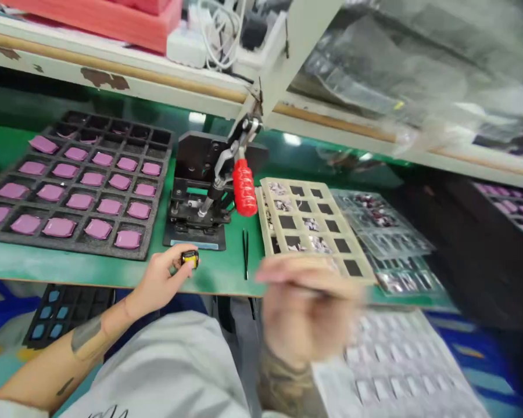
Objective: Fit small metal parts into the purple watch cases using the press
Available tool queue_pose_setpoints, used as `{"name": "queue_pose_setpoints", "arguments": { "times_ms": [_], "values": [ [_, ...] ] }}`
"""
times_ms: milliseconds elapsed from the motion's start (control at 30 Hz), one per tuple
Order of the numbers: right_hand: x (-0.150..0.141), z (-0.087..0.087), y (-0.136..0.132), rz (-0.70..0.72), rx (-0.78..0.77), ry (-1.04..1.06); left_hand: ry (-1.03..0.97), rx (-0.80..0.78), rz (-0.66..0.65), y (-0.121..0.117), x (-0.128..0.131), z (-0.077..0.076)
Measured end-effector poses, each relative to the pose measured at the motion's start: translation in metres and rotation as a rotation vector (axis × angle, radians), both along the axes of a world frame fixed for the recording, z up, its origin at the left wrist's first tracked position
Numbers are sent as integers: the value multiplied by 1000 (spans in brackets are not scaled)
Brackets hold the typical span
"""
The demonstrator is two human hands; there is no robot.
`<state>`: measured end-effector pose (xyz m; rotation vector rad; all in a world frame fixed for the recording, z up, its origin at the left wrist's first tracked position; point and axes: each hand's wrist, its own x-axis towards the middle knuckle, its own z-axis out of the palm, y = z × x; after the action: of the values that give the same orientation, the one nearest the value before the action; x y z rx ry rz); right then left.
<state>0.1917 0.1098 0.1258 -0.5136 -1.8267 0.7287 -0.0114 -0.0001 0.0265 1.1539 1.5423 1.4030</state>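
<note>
"Your left hand [159,280], what's it on?"

"Grip clamped: fingertips pinch a small yellow-and-black part [190,259], lower middle of the frame, above the front of the green desk [226,273]."

"And your right hand [307,307]?"

"Blurred, lower right of centre, over the near edge of the cream cell tray [283,186]. Can't tell if that grip is apart or together."

"What's nearby?"

"Tweezers [246,253] lie between your hands, below a hand press [196,215] with a red handle. Upper left, a black foam tray [70,247] holds pink pads [58,227]."
</note>
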Motion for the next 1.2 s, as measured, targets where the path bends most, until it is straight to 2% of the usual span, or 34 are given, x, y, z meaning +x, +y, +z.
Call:
{"name": "queue_pose_setpoints", "arguments": {
  "times_ms": [100, 133, 167, 233, 367, 500, 600, 700, 800, 867, 967, 1067, 1200],
  "values": [
    [-28, -49, -10, 142, -85, -32, -102, 43, -16, 3, 5, -1],
    [-34, -62, -9, 145, -117, -62, -153, 43, -5, 4, 7, -1],
    [-38, -73, -6, 129, -123, -85, -199, 41, 16, 5, 9, -1],
    [-42, -83, -1, 98, -27, -145, -250, 32, 65, 6, 12, 0],
    [-43, -80, -1, 103, 250, -330, -188, -18, 93, 8, 15, 0],
    [-45, -89, -12, 187, 319, -488, -132, -27, 183, 9, 17, -9],
    [-43, -99, -22, 282, 258, -512, -137, -7, 239, 10, 17, -12],
    [-41, -102, -27, 317, 113, -392, -173, -4, 206, 8, 16, -9],
    [-42, -98, -22, 266, -50, -236, -253, -4, 163, 5, 13, -4],
    [-47, -95, -16, 200, -84, -175, -319, 17, 125, 2, 10, -2],
    [-55, -92, -7, 170, -34, -208, -356, 54, 103, 0, 7, -1],
    [-59, -90, -5, 198, -20, -304, -335, 47, 189, 2, 6, -1],
    [-56, -89, -5, 208, -222, -251, -374, 50, 190, 3, 7, 1]
  ]
}}
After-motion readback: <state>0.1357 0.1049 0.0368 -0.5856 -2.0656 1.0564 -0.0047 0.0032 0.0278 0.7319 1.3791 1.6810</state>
